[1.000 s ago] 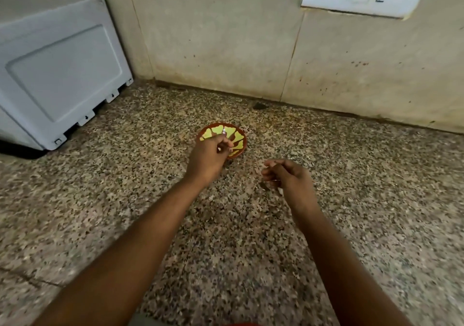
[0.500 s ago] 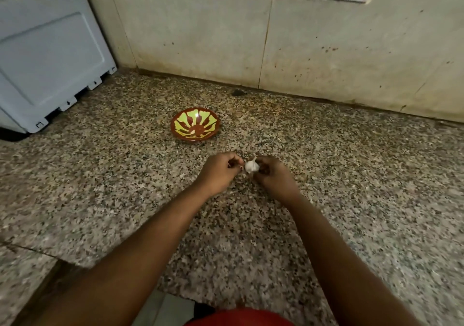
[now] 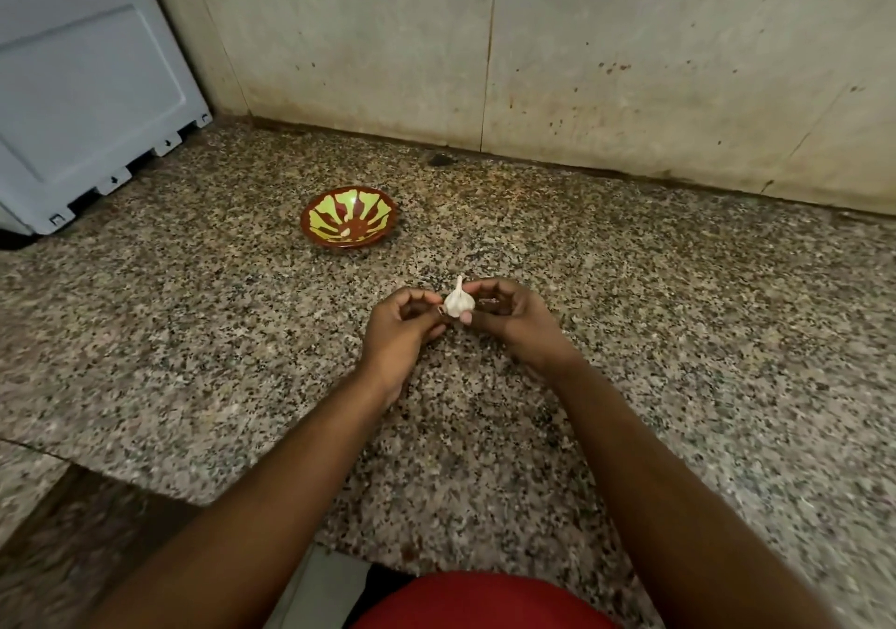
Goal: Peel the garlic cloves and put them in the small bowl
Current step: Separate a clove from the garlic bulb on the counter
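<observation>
Speckled granite formed the table, backed by a stained beige wall, with a grey appliance at the far left. From the head view, both hands met above the table around a white garlic bulb, its tip pointing up. Fingers of the right hand were curled round it, and the left hand pinched its near side. Well beyond them sat the small bowl, red-brown and yellow-green, with a pale peeled clove inside.
</observation>
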